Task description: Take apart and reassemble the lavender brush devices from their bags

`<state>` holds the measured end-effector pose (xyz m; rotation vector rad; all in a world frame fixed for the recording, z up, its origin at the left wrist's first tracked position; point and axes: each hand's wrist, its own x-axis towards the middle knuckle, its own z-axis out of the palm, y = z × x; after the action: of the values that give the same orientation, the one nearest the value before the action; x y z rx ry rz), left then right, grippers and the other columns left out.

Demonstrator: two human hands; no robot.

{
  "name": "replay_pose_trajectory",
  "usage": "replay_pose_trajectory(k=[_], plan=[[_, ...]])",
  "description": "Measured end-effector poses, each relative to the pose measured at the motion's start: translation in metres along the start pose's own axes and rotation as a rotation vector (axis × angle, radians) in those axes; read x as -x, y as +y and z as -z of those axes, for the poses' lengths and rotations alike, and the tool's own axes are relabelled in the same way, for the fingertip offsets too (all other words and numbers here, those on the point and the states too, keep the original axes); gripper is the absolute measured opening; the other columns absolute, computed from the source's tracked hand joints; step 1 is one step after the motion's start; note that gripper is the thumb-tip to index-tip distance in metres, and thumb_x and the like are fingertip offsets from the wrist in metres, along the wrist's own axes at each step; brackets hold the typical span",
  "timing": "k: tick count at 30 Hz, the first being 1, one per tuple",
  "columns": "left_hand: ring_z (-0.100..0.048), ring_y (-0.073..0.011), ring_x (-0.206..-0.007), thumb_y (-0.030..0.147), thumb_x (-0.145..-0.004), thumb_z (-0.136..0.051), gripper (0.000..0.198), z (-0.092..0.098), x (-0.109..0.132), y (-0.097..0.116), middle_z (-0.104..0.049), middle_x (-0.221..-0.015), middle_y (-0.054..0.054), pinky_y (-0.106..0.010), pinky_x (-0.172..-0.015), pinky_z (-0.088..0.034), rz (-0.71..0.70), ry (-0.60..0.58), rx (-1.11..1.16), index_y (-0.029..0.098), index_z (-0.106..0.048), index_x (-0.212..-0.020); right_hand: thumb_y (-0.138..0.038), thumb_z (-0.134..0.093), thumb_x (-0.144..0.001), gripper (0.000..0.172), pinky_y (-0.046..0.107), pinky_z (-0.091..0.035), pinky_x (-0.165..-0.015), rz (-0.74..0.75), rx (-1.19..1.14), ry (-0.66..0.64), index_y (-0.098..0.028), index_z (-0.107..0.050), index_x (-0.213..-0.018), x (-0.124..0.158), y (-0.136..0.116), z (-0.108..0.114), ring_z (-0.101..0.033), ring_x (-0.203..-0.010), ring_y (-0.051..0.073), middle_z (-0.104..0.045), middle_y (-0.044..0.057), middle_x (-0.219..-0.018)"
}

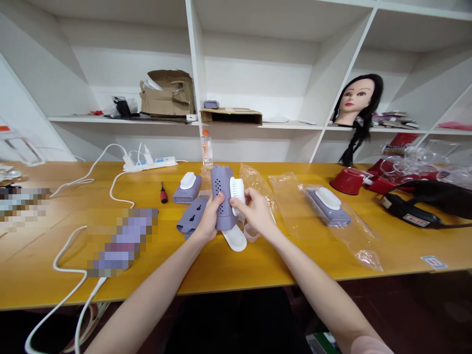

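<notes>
Above the middle of the table, my left hand [209, 219] is closed around a purple plastic housing [221, 179] with rows of small holes. My right hand [260, 211] pinches a white slotted piece [236, 188] against the housing's right side; whether the two are joined I cannot tell. Under the housing lies a white oval pad-like piece [235, 240]. To the left rest a flat purple panel [192, 216] with dark keyhole slots and a purple unit with a white top [187, 188]. Clear plastic wrapping [258, 179] lies behind my right hand.
A red-and-black screwdriver [163, 192] lies left, near a blurred device [125, 241] on a white cable. Behind are a power strip [151, 163] and a bottle [207, 150]. At right sit a wrapped purple unit [328, 206], a red object [348, 181] and a black strap [409, 209].
</notes>
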<state>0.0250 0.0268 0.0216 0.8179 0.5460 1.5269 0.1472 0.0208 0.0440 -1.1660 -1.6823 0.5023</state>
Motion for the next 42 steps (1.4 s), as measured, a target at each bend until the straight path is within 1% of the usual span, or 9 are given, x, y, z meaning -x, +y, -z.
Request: replay_pose_trajectory(k=[6, 10, 14, 19, 25, 30, 34, 38, 42], plan=[[-0.061, -0.0243, -0.102, 0.04, -0.074, -0.062, 0.045, -0.004, 0.003, 0.002, -0.068, -0.103, -0.009, -0.036, -0.092, -0.046, 0.108, 0.026, 0.032, 0.014, -0.058, -0.111, -0.044, -0.061, -0.073, 0.027, 0.026, -0.037, -0.057, -0.048, -0.202, 0.023, -0.02, -0.048, -0.078, -0.002, 0.009, -0.002, -0.048, -0.061, 0.013, -0.055, -0.002, -0.07], [-0.061, -0.024, -0.101, 0.042, -0.074, -0.062, 0.045, -0.003, 0.002, -0.001, -0.067, -0.106, -0.009, -0.036, -0.091, -0.046, 0.05, 0.027, 0.031, 0.014, -0.058, -0.11, -0.037, -0.068, -0.066, 0.035, 0.028, -0.042, -0.065, -0.096, -0.303, 0.008, -0.019, -0.054, -0.092, -0.002, 0.0, -0.002, -0.053, -0.072, 0.015, -0.06, 0.002, -0.085], [-0.062, -0.0232, -0.099, 0.04, -0.07, -0.066, 0.048, 0.0, 0.002, -0.004, -0.067, -0.106, -0.007, -0.035, -0.089, -0.047, -0.075, 0.039, -0.054, 0.018, -0.057, -0.112, -0.034, -0.067, -0.065, 0.026, 0.029, -0.043, -0.063, -0.169, -0.432, -0.098, -0.016, -0.06, -0.083, -0.001, -0.01, 0.0, -0.054, -0.066, 0.015, -0.062, 0.002, -0.075], [-0.06, -0.0231, -0.102, 0.042, -0.071, -0.065, 0.048, 0.003, 0.001, -0.006, -0.064, -0.11, -0.006, -0.034, -0.087, -0.047, -0.213, 0.004, -0.123, 0.021, -0.056, -0.114, -0.03, -0.069, -0.063, 0.023, 0.031, -0.045, -0.07, -0.141, -0.435, 0.032, -0.016, -0.062, -0.08, 0.003, -0.013, -0.002, -0.058, -0.072, 0.017, -0.066, 0.004, -0.08], [-0.057, -0.0216, -0.105, 0.043, -0.074, -0.063, 0.046, 0.008, 0.001, -0.014, -0.061, -0.115, -0.005, -0.033, -0.091, -0.044, -0.274, -0.019, -0.14, 0.024, -0.054, -0.115, -0.03, -0.071, -0.061, 0.028, 0.029, -0.047, -0.068, -0.104, -0.481, 0.162, -0.017, -0.058, -0.082, 0.006, -0.018, -0.005, -0.058, -0.073, 0.016, -0.062, 0.003, -0.085], [-0.058, -0.0211, -0.102, 0.043, -0.073, -0.064, 0.046, 0.016, 0.0, -0.015, -0.062, -0.111, -0.005, -0.033, -0.091, -0.043, -0.294, -0.018, -0.19, 0.023, -0.055, -0.114, -0.026, -0.073, -0.057, 0.043, 0.03, -0.046, -0.074, -0.156, -0.468, 0.041, -0.018, -0.056, -0.096, 0.003, -0.026, -0.001, -0.056, -0.079, 0.015, -0.062, 0.004, -0.094], [-0.059, -0.0207, -0.101, 0.04, -0.072, -0.065, 0.044, 0.013, 0.002, -0.011, -0.064, -0.108, -0.004, -0.032, -0.092, -0.043, -0.291, -0.024, -0.175, 0.024, -0.057, -0.112, -0.028, -0.071, -0.059, 0.029, 0.029, -0.045, -0.065, -0.207, -0.472, -0.082, -0.017, -0.059, -0.083, 0.002, -0.028, 0.003, -0.055, -0.071, 0.015, -0.063, 0.002, -0.078], [-0.06, -0.0225, -0.099, 0.042, -0.072, -0.064, 0.044, 0.006, 0.005, -0.007, -0.065, -0.106, -0.005, -0.032, -0.088, -0.045, -0.275, -0.014, -0.131, 0.023, -0.058, -0.111, -0.026, -0.072, -0.057, 0.029, 0.028, -0.045, -0.066, -0.158, -0.533, -0.037, -0.018, -0.06, -0.081, 0.003, -0.029, 0.004, -0.055, -0.075, 0.015, -0.063, 0.002, -0.08], [-0.057, -0.022, -0.102, 0.038, -0.07, -0.067, 0.042, 0.005, 0.006, -0.006, -0.064, -0.106, -0.005, -0.03, -0.091, -0.042, -0.386, 0.021, -0.279, 0.02, -0.059, -0.108, -0.031, -0.07, -0.06, 0.028, 0.026, -0.044, -0.059, -0.309, -0.712, -0.049, -0.017, -0.06, -0.082, 0.003, -0.027, -0.001, -0.053, -0.062, 0.013, -0.062, 0.001, -0.074]])
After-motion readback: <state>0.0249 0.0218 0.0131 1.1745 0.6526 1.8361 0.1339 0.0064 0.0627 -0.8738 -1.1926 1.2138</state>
